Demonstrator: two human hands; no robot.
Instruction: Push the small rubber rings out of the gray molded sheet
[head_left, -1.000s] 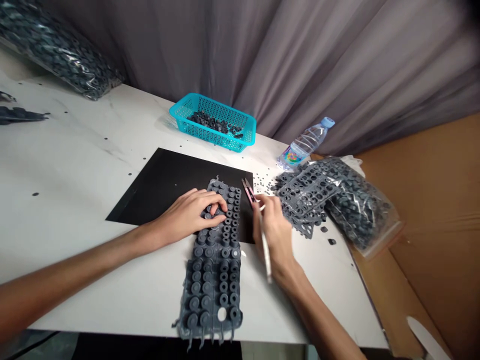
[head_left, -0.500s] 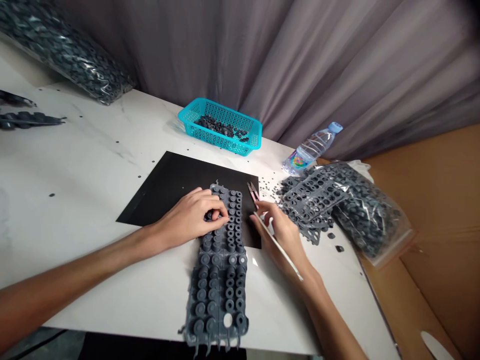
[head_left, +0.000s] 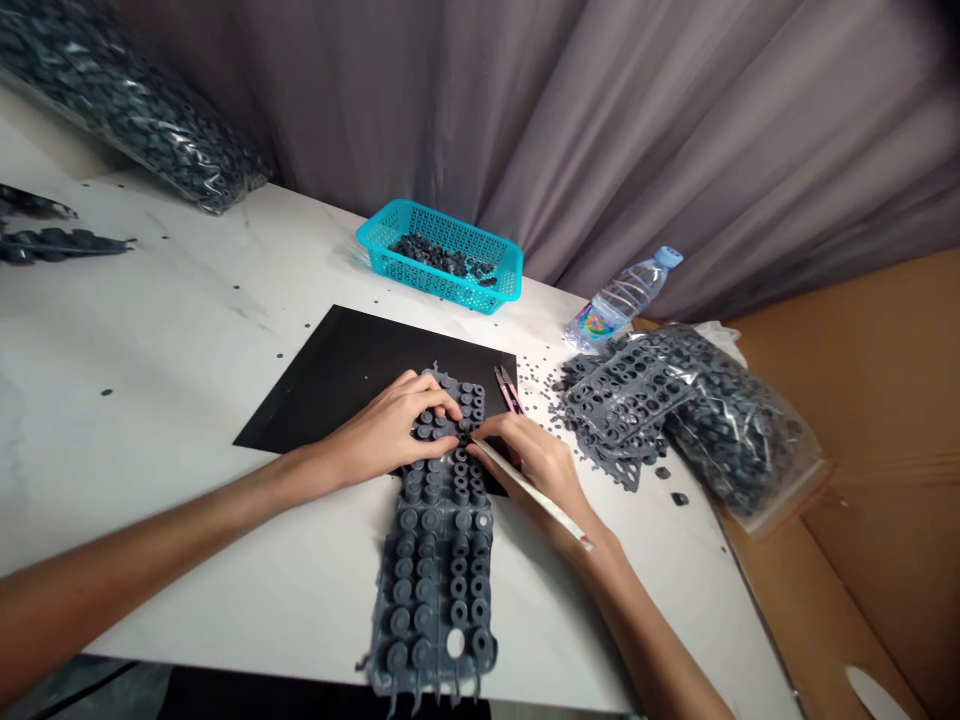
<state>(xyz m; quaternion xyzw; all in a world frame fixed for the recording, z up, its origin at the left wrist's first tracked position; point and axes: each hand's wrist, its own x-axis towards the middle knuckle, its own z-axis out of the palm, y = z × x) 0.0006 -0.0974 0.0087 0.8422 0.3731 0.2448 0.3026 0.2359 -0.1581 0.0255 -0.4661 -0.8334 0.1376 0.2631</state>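
A long sheet of dark grey moulded rubber parts (head_left: 439, 580), with rows of round ringed knobs, lies lengthwise in front of me. Its far end rests on a black mat (head_left: 330, 370); the near end reaches the table edge. My left hand (head_left: 390, 425) is curled over the far half from the left, thumb and forefinger gripping at the knobs. A slim white stick (head_left: 540, 500) slants back over the wrist of my right hand (head_left: 532, 465), which pinches it with the fingertips against the knobs. The stick's tip is hidden at the knobs. Beside that hand lie small pink-handled snips (head_left: 508, 390).
A turquoise basket (head_left: 442, 275) holds loose dark parts. Right of the mat are a water bottle (head_left: 626, 300), stacked rubber sheets (head_left: 615, 400) and a plastic bag of parts (head_left: 742, 430). Another full bag (head_left: 150, 110) stands back left. Small dark bits dot the white table (head_left: 165, 340).
My right hand has moved left with the white stick, from beside the snips to the knobs. My left thumb and forefinger have parted a little over the sheet.
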